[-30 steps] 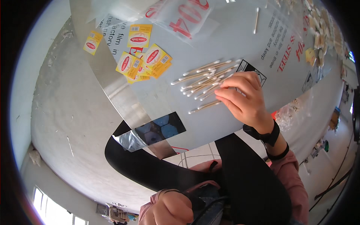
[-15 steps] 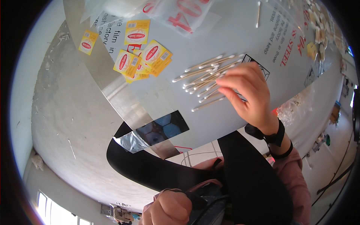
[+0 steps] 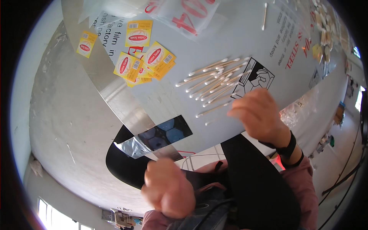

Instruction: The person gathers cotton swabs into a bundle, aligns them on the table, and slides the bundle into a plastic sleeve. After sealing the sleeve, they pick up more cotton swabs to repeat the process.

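A loose pile of cotton swabs [image 3: 218,78], white-tipped with thin pale sticks, lies on the grey film-covered table. Just to its lower right is my right hand [image 3: 256,115], fingers curled together. A blurred cotton swab [image 3: 216,121] reaches out leftward from its fingertips, its white tip low over the tabletop. My left hand [image 3: 168,188] is closed in a fist in front of the table's near edge, smeared by motion; what it holds, if anything, is hidden. Several yellow cards [image 3: 143,63] with red ovals overlap left of the pile.
A single yellow card [image 3: 86,44] lies at the far left on the metal edge. Clear plastic bags [image 3: 188,15] spread across the back. One lone swab [image 3: 264,17] sits back right, beyond it a heap of more swabs [image 3: 326,34]. A dark patterned sheet [image 3: 166,132] lies at the near edge.
My right hand has drawn back from the pile toward me, bringing a swab with it. My left hand has risen toward the table edge.
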`<state>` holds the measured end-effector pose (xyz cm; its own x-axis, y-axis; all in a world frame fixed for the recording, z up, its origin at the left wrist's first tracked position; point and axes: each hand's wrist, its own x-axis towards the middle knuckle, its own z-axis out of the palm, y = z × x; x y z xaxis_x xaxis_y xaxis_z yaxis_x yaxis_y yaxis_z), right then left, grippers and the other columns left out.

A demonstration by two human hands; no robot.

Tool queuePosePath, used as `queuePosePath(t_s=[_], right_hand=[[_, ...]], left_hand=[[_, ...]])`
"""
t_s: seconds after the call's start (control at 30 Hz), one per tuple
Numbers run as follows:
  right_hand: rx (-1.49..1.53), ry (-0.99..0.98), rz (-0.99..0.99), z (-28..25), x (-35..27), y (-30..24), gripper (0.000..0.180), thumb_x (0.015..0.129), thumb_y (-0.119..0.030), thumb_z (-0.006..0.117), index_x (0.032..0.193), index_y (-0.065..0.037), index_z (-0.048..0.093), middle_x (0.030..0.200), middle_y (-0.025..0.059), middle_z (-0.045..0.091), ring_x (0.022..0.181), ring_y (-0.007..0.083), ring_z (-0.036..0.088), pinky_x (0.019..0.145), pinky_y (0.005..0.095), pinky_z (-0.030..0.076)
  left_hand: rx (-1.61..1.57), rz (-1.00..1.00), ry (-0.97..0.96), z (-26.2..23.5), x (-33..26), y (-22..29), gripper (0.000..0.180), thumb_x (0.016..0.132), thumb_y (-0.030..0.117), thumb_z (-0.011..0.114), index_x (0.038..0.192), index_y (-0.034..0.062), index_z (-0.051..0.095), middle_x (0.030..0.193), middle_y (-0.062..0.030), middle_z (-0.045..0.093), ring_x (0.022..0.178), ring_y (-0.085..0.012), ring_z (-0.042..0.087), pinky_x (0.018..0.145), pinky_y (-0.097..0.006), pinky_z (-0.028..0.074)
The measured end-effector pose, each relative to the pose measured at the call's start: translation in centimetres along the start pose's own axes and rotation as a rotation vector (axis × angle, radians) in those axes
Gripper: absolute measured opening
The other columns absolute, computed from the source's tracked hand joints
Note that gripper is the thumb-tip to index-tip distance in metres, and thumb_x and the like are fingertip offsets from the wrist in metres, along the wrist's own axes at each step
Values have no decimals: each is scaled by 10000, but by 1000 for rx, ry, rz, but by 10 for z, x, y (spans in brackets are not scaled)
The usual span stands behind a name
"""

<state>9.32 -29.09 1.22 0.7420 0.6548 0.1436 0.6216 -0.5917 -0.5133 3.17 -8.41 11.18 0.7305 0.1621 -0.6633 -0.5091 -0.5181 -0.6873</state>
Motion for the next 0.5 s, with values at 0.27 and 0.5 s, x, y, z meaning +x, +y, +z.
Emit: queuePosePath(t_s=[0.27,0.5], right_hand=[[44,55,109,12,-2,16,191,735,-21,713,909,-65,649,941,44,637,825,223,587,735,360,463],[204,319,283,-1,-3,39,182,858,31,666,1023,-44,673,992,85,652,913,276,600,773,366,475]], left_hand=[[-1550,246,698,1,58,100,801,885,262,626,1521,-90,290,1593,-306,275,1507,-462,216,1198,-590,132],[-1212,141,715,-21,97,123,1052,876,683,541,1531,-92,262,1614,-297,225,1521,-429,191,1193,-590,159]])
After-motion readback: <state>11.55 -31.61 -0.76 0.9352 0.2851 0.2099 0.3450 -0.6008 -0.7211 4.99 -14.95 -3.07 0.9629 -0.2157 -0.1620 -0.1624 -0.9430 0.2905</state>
